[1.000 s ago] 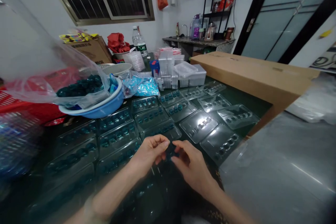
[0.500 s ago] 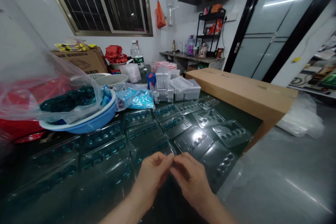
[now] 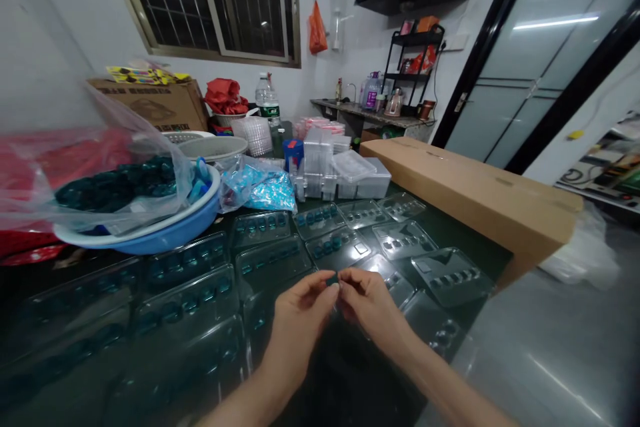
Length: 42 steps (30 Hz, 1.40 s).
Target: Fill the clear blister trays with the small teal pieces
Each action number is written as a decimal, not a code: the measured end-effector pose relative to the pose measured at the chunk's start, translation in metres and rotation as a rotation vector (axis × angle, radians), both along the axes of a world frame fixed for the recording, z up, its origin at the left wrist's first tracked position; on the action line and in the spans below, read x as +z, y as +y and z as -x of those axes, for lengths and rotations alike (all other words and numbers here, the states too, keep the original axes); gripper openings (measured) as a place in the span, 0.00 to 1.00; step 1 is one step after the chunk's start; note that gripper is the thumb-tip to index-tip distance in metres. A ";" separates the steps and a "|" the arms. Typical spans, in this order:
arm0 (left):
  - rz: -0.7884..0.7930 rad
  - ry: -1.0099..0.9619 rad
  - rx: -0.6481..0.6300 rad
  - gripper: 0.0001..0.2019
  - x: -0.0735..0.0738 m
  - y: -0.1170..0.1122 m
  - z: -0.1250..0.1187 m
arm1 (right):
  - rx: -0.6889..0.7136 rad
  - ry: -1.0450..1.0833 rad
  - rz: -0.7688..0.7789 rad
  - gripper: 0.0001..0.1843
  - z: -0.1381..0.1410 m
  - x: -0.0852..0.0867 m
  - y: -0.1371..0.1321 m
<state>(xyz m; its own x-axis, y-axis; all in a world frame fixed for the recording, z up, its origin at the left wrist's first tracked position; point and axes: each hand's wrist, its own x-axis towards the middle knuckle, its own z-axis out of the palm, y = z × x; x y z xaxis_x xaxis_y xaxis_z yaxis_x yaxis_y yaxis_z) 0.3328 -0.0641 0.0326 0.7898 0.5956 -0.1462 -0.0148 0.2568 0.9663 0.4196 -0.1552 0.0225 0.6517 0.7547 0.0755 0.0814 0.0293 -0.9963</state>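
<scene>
Your left hand (image 3: 300,327) and right hand (image 3: 373,303) meet at 6 o'clock, just above the clear plastic blister trays (image 3: 273,267). A small teal piece (image 3: 331,279) sits at the tips of your left thumb and forefinger, which are pinched almost shut on it. Your right fingers (image 3: 357,283) curl in just beside it; whether they also grip it cannot be told. The piece is held clear of the trays, in no cavity. The trays lie side by side across a dark green tabletop (image 3: 453,230), some cavities holding teal pieces, others bare. At 10 o'clock, a blue plastic basin (image 3: 150,241) holds a heap of teal pieces (image 3: 115,187) beneath a clear plastic bag (image 3: 125,133). At 12 o'clock stand stacked clear trays (image 3: 313,167); at 2 o'clock lies a long cardboard box (image 3: 475,203). Farther off are a barred window (image 3: 210,3) at 11 o'clock, a black wall rack (image 3: 410,63) at 1 o'clock and a frosted glass door (image 3: 545,53) at 2 o'clock.
</scene>
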 end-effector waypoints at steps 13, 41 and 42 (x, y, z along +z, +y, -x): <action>-0.598 0.020 -0.011 0.10 0.007 0.009 0.005 | -0.032 0.257 -0.206 0.13 0.017 0.004 -0.009; -0.898 0.397 -0.489 0.11 0.013 0.050 0.082 | -0.116 -0.961 0.701 0.11 -0.143 -0.043 0.054; -0.904 0.406 -0.497 0.11 0.013 0.051 0.082 | -0.107 -0.978 0.732 0.11 -0.143 -0.043 0.055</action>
